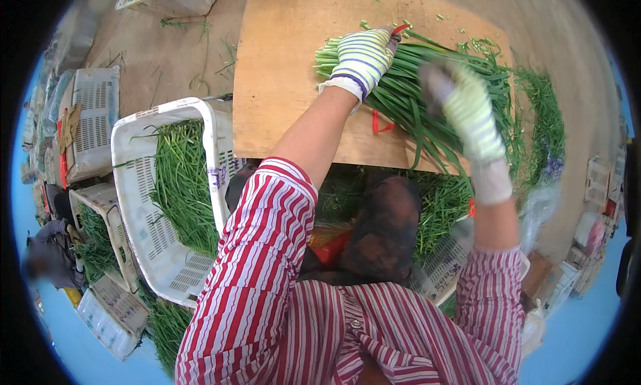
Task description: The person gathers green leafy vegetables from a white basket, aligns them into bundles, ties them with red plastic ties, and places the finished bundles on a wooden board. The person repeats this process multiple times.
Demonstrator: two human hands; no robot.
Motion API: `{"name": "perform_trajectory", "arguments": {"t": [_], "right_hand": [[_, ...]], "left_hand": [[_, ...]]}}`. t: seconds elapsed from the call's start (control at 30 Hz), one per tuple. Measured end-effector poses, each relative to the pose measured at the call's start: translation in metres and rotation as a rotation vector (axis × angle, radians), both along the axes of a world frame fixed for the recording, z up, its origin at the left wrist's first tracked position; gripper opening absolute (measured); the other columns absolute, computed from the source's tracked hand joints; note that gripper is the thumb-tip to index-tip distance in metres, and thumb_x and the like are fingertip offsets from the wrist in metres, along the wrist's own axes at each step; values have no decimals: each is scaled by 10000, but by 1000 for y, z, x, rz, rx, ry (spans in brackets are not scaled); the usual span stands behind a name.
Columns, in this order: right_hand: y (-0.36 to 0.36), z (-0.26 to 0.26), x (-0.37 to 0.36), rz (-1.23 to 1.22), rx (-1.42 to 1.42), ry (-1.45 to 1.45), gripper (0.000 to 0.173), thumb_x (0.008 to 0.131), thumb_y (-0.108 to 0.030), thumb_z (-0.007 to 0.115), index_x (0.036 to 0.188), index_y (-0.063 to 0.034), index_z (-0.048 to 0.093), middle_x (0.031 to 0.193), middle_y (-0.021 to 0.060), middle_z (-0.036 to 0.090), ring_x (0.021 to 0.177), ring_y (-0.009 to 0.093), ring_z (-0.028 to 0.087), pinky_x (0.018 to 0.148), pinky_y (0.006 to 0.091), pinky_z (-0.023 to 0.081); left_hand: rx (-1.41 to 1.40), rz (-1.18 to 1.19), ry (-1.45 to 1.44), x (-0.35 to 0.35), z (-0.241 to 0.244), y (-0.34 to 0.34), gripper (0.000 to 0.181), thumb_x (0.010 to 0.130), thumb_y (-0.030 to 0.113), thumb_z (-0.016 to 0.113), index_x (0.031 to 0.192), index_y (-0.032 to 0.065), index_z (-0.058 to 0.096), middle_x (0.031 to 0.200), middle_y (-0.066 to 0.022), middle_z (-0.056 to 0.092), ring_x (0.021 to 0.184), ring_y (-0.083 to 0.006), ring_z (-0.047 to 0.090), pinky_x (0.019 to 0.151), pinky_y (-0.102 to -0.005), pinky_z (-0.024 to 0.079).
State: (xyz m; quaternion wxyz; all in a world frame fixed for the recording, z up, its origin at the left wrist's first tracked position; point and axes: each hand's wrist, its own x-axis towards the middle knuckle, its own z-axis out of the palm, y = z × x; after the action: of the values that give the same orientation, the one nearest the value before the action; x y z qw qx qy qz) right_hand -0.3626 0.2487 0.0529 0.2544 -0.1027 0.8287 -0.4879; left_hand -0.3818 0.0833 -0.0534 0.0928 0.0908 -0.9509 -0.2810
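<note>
A thick bundle of green stalks that look like garlic chives [408, 79] lies across a wooden board [280, 84], cut pale ends to the left and leaves to the right. My left hand [368, 57], in a striped knit glove, grips the bundle near its cut ends. A red strip [400, 28] sticks out by its fingers. Blurred by motion, my right hand [463, 102] is gloved too and is over the leaves; whether it touches them I cannot tell. Another red strip [380, 122] shows on the board below the bundle.
Left of the board stands a white plastic crate [165, 270] with chives [183, 190] inside. Loose greens [543, 120] lie beyond the board's right edge. Stem trimmings [483, 47] are scattered at its far right. Another person [55, 255] is at the far left among more crates [95, 125].
</note>
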Motion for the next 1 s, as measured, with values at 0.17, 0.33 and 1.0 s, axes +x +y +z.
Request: {"name": "perform_trajectory", "arguments": {"t": [0.17,0.33,1.0], "right_hand": [[45,-129,77,146,40,196,493,790,-188,624,1239,-22,505,1012,198,643,928,299,634,827,365,495],[16,-136,65,222,70,481,356,813,-174,630,1143,-49,581,966,185,621,862,345,607,759,406,498],[-16,-38,-92,493,729,615,351,856,-319,605,1142,-118,632,1070,146,632,1009,326,588,884,399,459]], "left_hand": [[-1,2,-8,-7,3,2,340,936,363,415,1025,107,621,781,-194,658,752,-377,633,715,-474,493],[65,31,180,-6,-12,2,312,931,347,436,1003,87,593,724,-206,649,700,-383,637,676,-484,493],[10,-4,114,11,8,9,180,899,262,524,975,126,616,782,-133,667,750,-337,638,692,-432,490]]}}
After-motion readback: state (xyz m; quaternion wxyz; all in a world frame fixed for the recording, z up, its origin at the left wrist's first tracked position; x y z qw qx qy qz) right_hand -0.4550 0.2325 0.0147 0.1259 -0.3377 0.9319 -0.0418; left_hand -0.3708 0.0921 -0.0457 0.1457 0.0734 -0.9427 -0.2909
